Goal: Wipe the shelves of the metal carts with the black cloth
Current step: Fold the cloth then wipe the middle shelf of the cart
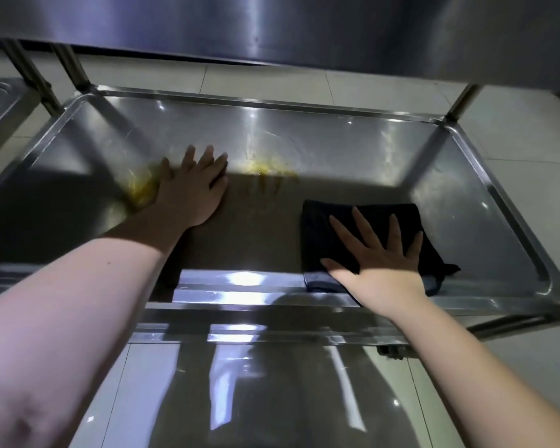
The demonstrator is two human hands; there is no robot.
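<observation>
Stainless steel fills our view: the middle shelf (272, 103) of a metal cart, with pale floor tiles (514, 130) beyond it and an upper shelf (272, 27) overhead. The black cloth (324, 221) lies folded on the near right part of this shelf, its near edge against the near rim. Its long axis runs roughly left to right, along the rim, and a loose corner pokes out to the right. Our right hand (382, 263) presses flat on it, fingers (367, 231) straight and spread and pointing far, gripping nothing. Our left hand (188, 192) rests flat on bare steel to the left, fingers also straight, with its outer edge against a yellow smear (139, 189). More yellow residue (265, 169) sits further in, between the hands. A lower shelf (272, 383) shows beneath.

We judge the main risk is the cloth slipping or bunching under an open palm, since nothing pinches it. The loose corner may drag. The bracing left hand could also spread the smear or pick it up.
</observation>
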